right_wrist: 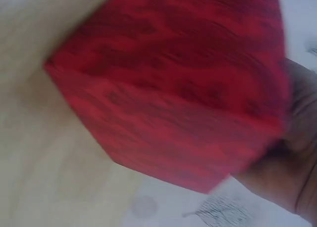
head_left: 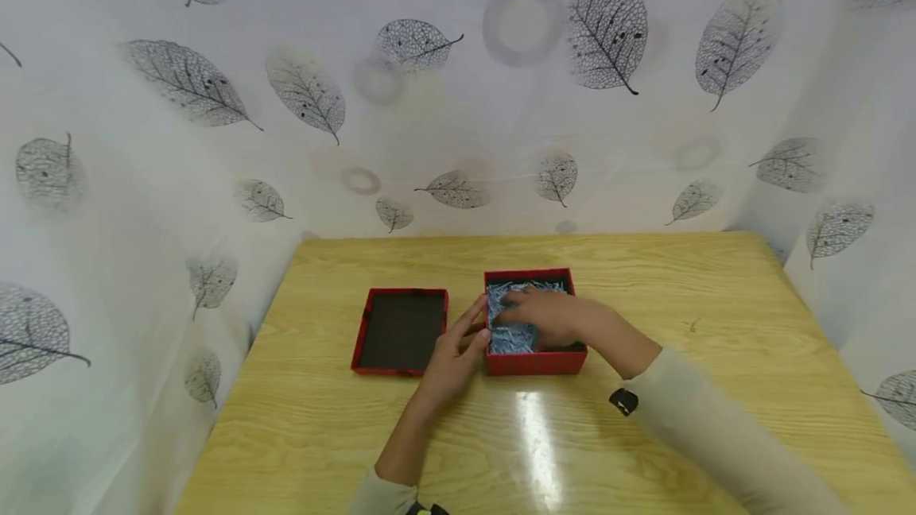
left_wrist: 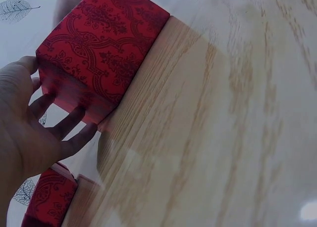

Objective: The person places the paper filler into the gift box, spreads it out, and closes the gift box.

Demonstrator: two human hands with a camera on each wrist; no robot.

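Note:
A red box (head_left: 537, 363) with a dark patterned outside and black inside stands on the table, filled with blue-grey shredded paper (head_left: 511, 339). My left hand (head_left: 449, 360) rests against the box's left wall; in the left wrist view its spread fingers (left_wrist: 69, 123) touch the patterned side. My right hand (head_left: 547, 315) is inside the box, its fingers extended over the shredded paper, with the fingertips partly sunk in it. Whether anything lies under that palm is hidden. In the right wrist view the box (right_wrist: 168, 123) is blurred and covers most of the hand.
Left of the box lies a shallow red lid (head_left: 401, 332), its black inside facing up, close to my left forearm. Both stand on a yellow wood-grain table (head_left: 644, 276). A white leaf-printed cloth (head_left: 458, 133) hangs behind and along the sides.

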